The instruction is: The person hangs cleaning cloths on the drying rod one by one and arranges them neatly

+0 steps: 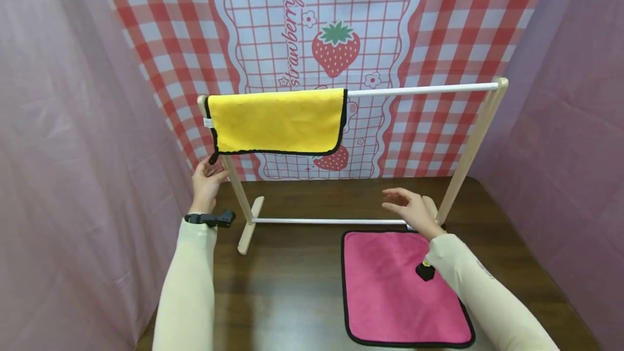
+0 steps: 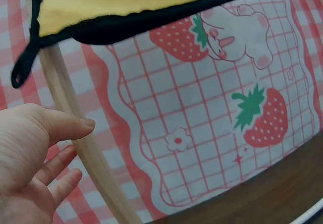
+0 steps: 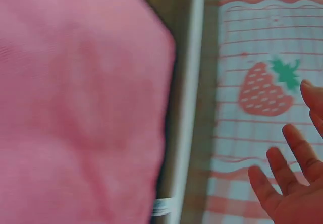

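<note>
A yellow towel (image 1: 278, 122) with black edging hangs folded over the left part of the rack's white top bar (image 1: 424, 90). Just below its lower left corner, by the black hanging loop (image 2: 24, 67), is my left hand (image 1: 206, 180). Its thumb and fingers are spread beside the wooden post (image 2: 83, 128), holding nothing. A pink towel (image 1: 400, 291) with black edging lies flat on the table at the right. Above its far edge my right hand (image 1: 409, 211) hovers, fingers apart and nothing in them, as the right wrist view also shows.
The rack's lower white bar (image 1: 326, 221) runs close above the brown table (image 1: 273, 297). Its right post (image 1: 470, 150) leans near the pink curtain (image 1: 560, 140). A strawberry-print checked cloth (image 1: 336, 47) hangs behind the rack. Another curtain (image 1: 83, 167) is at the left.
</note>
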The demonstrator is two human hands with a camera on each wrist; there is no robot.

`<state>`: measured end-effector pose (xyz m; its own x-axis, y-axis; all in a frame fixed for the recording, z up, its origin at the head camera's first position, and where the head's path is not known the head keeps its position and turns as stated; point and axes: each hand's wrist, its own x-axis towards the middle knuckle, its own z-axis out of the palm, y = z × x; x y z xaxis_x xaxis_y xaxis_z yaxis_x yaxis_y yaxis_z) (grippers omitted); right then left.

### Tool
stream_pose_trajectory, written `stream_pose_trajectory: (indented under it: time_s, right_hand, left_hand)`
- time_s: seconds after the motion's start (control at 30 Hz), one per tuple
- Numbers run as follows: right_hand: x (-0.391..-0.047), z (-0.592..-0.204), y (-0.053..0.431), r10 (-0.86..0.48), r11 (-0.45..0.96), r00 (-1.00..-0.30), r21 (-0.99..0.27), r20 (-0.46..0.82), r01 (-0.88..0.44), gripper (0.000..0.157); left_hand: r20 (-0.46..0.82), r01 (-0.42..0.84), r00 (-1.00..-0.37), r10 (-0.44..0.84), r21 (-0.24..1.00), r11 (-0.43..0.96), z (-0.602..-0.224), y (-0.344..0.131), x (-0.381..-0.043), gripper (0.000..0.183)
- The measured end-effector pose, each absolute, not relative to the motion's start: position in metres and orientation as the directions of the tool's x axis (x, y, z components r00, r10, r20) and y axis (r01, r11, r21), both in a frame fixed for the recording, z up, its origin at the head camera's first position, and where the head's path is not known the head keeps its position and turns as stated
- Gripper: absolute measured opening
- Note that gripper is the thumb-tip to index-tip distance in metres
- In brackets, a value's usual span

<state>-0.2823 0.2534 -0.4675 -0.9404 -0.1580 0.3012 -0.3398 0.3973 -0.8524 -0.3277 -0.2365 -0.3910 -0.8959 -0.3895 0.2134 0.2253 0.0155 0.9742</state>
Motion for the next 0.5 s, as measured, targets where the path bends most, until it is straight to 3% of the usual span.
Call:
stream_pose_trajectory:
  time_s: [0.2,0.5]
  right_hand:
    - [-0.258,-0.517,0.264,-0.194,0.587,-0.954,-0.753,0.227,-0.298,0.052]
    - [-0.222,-0.552,0.267,-0.202,0.805,-0.979,-0.573,-0.02,-0.154,0.099]
  left_hand:
    - [0.173,0.163,-0.909,-0.38,0.985,0.059,-0.414,-0.23,-0.336,0.059]
    - [0.151,0.116,-0.886,-0.439,0.988,0.106,-0.435,-0.222,-0.338,0.052]
